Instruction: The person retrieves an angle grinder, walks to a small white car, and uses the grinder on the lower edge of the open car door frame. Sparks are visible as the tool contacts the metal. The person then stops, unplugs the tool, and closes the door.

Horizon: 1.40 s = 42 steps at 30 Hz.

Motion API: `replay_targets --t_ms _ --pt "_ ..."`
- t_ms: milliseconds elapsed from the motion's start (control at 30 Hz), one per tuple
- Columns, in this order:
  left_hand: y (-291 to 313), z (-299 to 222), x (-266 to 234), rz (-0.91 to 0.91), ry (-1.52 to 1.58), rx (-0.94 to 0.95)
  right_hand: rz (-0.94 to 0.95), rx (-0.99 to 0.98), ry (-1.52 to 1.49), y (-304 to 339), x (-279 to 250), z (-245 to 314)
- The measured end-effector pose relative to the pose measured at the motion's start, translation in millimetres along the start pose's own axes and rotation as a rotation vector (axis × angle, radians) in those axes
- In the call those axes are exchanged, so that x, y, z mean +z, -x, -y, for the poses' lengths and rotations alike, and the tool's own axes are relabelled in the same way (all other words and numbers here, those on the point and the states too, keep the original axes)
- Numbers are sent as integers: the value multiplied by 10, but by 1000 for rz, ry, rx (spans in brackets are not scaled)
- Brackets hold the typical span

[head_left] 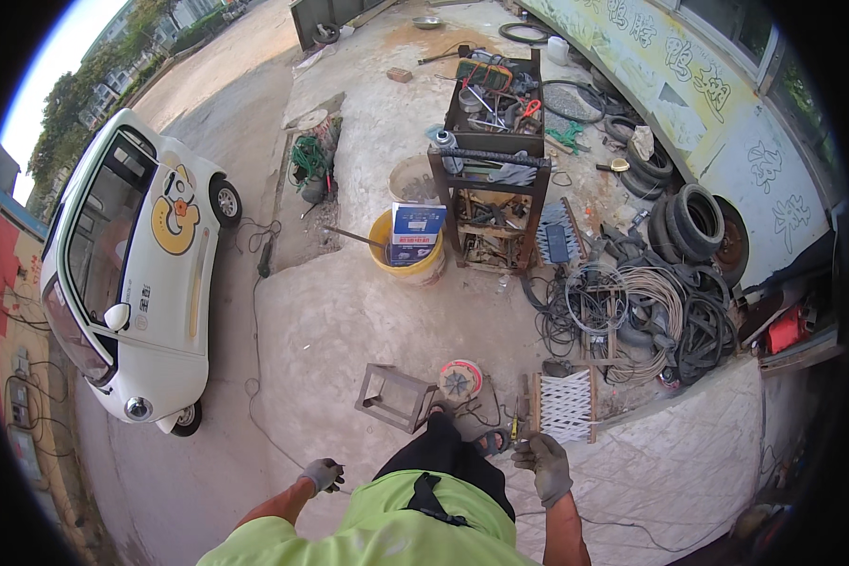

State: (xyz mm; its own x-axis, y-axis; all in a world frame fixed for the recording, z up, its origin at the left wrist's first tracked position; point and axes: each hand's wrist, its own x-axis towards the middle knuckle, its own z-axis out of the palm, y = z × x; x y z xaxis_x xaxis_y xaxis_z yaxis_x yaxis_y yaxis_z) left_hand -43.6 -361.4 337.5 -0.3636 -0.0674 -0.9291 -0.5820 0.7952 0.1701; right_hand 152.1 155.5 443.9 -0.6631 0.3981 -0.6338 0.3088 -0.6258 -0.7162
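Observation:
My right hand [543,469], in a grey work glove, is raised at the lower right with its fingers closed. A thin tool with a yellow part [514,429] sticks up from its fingertips; it looks like a screwdriver, but it is too small to be sure. Low on the left hangs my left hand [324,474], also gloved, with loosely bent fingers and nothing visible in it. By my feet stand a dark metal stool frame [396,398] and a round part with a red rim and grey finned middle [459,380].
A yellow bucket [406,264] holding a blue-and-white box stands ahead, beside a metal tool rack [497,156]. Coiled cables [651,311] and tyres [686,222] crowd the right. A white small car [156,274] is parked left. A thin cord [255,358] crosses the concrete.

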Motion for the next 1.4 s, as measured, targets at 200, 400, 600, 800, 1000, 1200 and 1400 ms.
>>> replay_targets --t_ms 200,400,600,800,1000,1200,1400 --pt "-99 432 120 34 212 -65 156 13 109 -297 607 299" --pt "-464 732 224 7 315 -87 247 66 246 -395 1385 515" --pt "-663 727 139 28 374 -54 332 64 350 -454 2020 627" --pt "-849 568 143 46 424 -43 397 33 333 -351 2239 944" --pt "-1035 -19 252 76 575 71 430 32 403 -548 2296 1252" --pt "-1039 -659 486 -53 803 80 551 145 545 -1072 2354 1536" --pt "-591 -1380 988 -281 1081 34 787 426 696 -2358 2112 1819"
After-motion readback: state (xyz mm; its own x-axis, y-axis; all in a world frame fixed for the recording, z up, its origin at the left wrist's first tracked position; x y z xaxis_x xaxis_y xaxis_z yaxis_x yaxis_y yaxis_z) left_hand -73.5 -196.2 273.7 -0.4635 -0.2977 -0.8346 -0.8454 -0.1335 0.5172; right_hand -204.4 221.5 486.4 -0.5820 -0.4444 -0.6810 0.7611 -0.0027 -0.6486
